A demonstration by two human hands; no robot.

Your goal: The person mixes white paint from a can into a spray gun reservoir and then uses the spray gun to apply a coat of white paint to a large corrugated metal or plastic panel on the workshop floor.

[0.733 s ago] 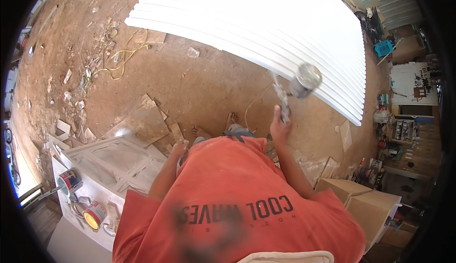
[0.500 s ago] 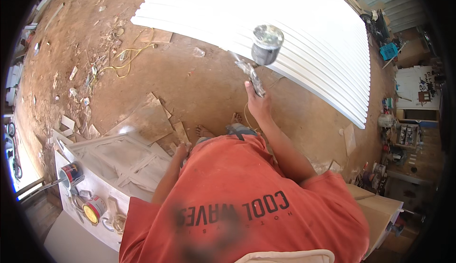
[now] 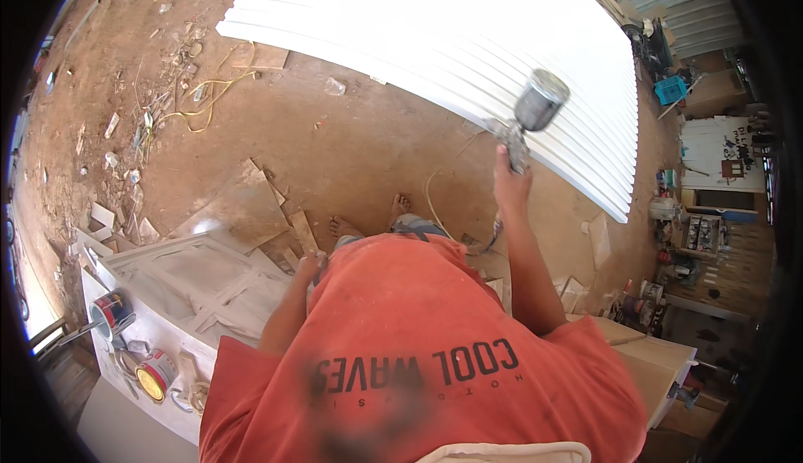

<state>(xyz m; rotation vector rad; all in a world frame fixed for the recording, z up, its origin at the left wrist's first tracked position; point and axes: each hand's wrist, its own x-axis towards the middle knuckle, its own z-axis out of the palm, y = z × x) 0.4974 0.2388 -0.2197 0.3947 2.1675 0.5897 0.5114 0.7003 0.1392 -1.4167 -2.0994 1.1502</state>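
My right hand [image 3: 511,184] is raised and gripped around the handle of a paint spray gun [image 3: 535,105] with a metal cup on top. The gun hangs over the near edge of a large white slatted panel [image 3: 418,36] lying on the dirt floor. A thin hose [image 3: 432,196] loops down from the gun toward my bare feet [image 3: 345,228]. My left hand [image 3: 311,263] rests at my hip with its fingers curled; whether it holds anything is hidden. My orange shirt fills the lower part of the view.
A white framed door panel [image 3: 201,283] lies at lower left, with paint cans [image 3: 110,312] beside it. Board scraps [image 3: 242,210] and a yellow cord [image 3: 203,99] litter the dirt. A pale box [image 3: 657,363], a blue crate [image 3: 670,90] and shelves stand at right.
My right hand swung the spray gun left and farther over the white panel, then back to the right near its edge. My left hand stayed at my hip.
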